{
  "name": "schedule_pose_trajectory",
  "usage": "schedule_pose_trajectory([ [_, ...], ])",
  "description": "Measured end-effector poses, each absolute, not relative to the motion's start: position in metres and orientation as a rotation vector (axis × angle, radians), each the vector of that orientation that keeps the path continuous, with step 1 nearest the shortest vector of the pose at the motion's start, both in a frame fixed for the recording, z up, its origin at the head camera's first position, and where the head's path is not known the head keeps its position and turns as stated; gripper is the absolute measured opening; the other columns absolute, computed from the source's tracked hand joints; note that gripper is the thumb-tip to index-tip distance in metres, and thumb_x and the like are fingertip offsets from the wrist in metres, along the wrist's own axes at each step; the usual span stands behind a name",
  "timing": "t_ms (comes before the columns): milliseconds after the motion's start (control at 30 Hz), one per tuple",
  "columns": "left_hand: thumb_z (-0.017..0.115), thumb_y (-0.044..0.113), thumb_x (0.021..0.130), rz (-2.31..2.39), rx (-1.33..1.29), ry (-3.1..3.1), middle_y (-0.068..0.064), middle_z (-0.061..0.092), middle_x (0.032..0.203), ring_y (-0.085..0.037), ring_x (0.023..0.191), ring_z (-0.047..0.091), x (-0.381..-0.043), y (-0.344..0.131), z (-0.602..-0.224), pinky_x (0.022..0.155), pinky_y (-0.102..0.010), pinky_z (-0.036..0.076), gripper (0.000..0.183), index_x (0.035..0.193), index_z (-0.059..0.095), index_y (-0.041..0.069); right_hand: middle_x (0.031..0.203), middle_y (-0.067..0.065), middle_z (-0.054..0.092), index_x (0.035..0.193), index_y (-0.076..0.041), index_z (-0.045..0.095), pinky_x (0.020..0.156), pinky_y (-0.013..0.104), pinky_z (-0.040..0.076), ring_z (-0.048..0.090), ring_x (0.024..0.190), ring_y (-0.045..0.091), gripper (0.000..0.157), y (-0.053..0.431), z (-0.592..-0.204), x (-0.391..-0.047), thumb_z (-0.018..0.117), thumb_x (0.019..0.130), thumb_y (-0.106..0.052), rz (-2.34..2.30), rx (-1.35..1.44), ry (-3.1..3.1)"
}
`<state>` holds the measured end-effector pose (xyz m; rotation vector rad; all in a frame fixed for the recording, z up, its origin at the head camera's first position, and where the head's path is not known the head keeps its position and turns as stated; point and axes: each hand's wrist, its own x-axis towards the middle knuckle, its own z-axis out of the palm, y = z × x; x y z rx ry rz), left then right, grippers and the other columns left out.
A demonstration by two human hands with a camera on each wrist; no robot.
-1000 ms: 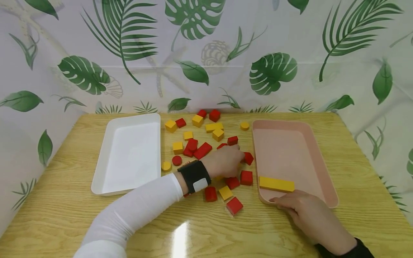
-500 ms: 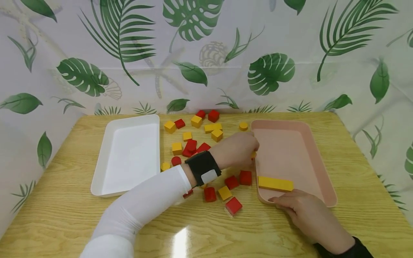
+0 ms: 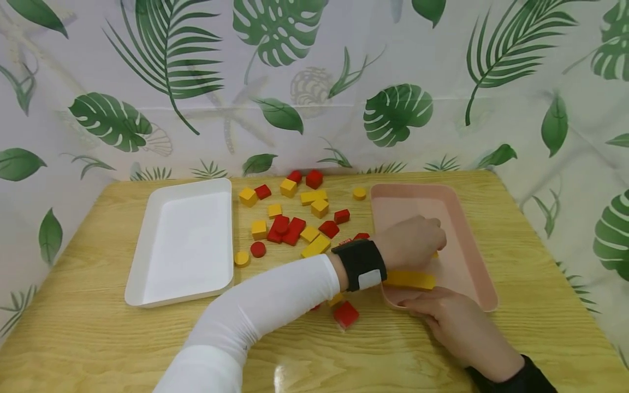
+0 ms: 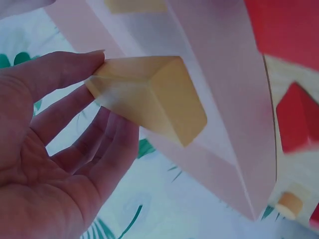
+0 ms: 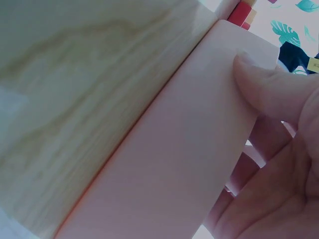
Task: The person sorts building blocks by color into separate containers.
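Over the pink tray (image 3: 457,267), my left hand (image 3: 413,243) pinches a yellow block (image 4: 149,97) between thumb and fingertips. In the left wrist view the block has angled faces and hangs above the tray. From the head, the back of the hand hides most of it. My right hand (image 3: 457,322) grips the tray's near wall (image 5: 164,144), thumb on the outside and fingers over the rim. A long yellow block (image 3: 410,280) lies inside the tray along its near end, partly covered by the left wrist.
Red and yellow blocks lie loose between the trays, among them a red cube (image 3: 314,179), a yellow disc (image 3: 360,194) and a red block (image 3: 346,314) near the front. A white tray (image 3: 196,240) stands at left. A leaf-patterned cloth (image 3: 314,109) hangs behind the table.
My left hand has moved right from the loose blocks to above the pink tray, carrying the yellow block. My right hand keeps its hold on the tray. The head view has shifted slightly.
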<state>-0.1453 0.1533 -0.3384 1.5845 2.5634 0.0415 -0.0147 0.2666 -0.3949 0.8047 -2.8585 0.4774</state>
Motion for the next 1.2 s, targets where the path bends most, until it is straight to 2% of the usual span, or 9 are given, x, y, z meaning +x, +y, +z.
schedule_pose_trajectory([
  [133, 0.052, 0.026, 0.092, 0.052, 1.524, 2.551, 0.006, 0.051, 0.089, -0.009, 0.078, 0.048, -0.146, 0.157, -0.349, 0.07, -0.015, 0.035, 0.013, 0.098, 0.063, 0.022, 0.11, -0.023, 0.058, 0.11, -0.035, 0.066, 0.076, 0.027, 0.047, 0.056, 0.096, 0.0, 0.037, 0.265, -0.396, -0.016, 0.063, 0.082, -0.012, 0.498, 0.821, -2.856],
  [333, 0.052, 0.024, 0.093, 0.048, 1.471, 2.541, 0.007, 0.051, 0.084, -0.009, 0.074, 0.049, -0.145, 0.156, -0.36, 0.066, -0.015, 0.034, 0.01, 0.093, 0.062, 0.022, 0.098, -0.018, 0.062, 0.1, -0.028, 0.07, 0.074, 0.028, 0.048, 0.057, 0.088, 0.003, 0.029, 0.266, -0.397, -0.016, 0.067, 0.078, -0.011, 0.419, 0.811, -2.855],
  [500, 0.053, 0.024, 0.092, 0.05, 1.471, 2.53, 0.007, 0.051, 0.084, -0.009, 0.075, 0.048, -0.143, 0.155, -0.365, 0.065, -0.016, 0.034, 0.009, 0.092, 0.062, 0.023, 0.095, -0.017, 0.062, 0.099, -0.027, 0.071, 0.074, 0.027, 0.048, 0.057, 0.087, 0.003, 0.025, 0.265, -0.396, -0.016, 0.067, 0.078, -0.013, 0.389, 0.794, -2.88],
  [667, 0.054, 0.025, 0.091, 0.054, 1.46, 2.507, 0.008, 0.051, 0.087, -0.008, 0.079, 0.047, -0.143, 0.155, -0.367, 0.069, -0.015, 0.034, 0.012, 0.099, 0.063, 0.024, 0.094, -0.017, 0.063, 0.099, -0.026, 0.071, 0.073, 0.027, 0.048, 0.057, 0.086, 0.004, 0.025, 0.264, -0.395, -0.016, 0.066, 0.079, -0.012, 0.385, 0.786, -2.887],
  [933, 0.057, 0.032, 0.088, 0.042, 1.468, 2.51, 0.008, 0.056, 0.106, -0.006, 0.091, 0.048, -0.155, 0.136, -0.355, 0.083, -0.015, 0.035, 0.032, 0.119, 0.06, 0.024, 0.096, -0.016, 0.064, 0.1, -0.027, 0.071, 0.073, 0.028, 0.047, 0.058, 0.086, 0.005, 0.028, 0.265, -0.394, -0.015, 0.068, 0.077, -0.011, 0.385, 0.796, -2.876],
  [1000, 0.059, 0.033, 0.087, 0.038, 1.451, 2.518, 0.007, 0.055, 0.108, -0.007, 0.092, 0.047, -0.159, 0.125, -0.349, 0.082, -0.016, 0.036, 0.036, 0.122, 0.059, 0.024, 0.096, -0.015, 0.064, 0.101, -0.027, 0.07, 0.074, 0.029, 0.047, 0.058, 0.087, 0.006, 0.029, 0.266, -0.393, -0.015, 0.068, 0.077, -0.01, 0.389, 0.808, -2.878],
  [1200, 0.061, 0.038, 0.085, 0.055, 1.367, 2.556, 0.006, 0.049, 0.102, -0.009, 0.084, 0.047, -0.17, 0.078, -0.332, 0.068, -0.019, 0.04, 0.039, 0.12, 0.059, 0.021, 0.097, -0.014, 0.065, 0.102, -0.026, 0.07, 0.075, 0.03, 0.047, 0.059, 0.089, 0.008, 0.027, 0.268, -0.392, -0.013, 0.067, 0.078, -0.013, 0.384, 0.8, -2.921],
])
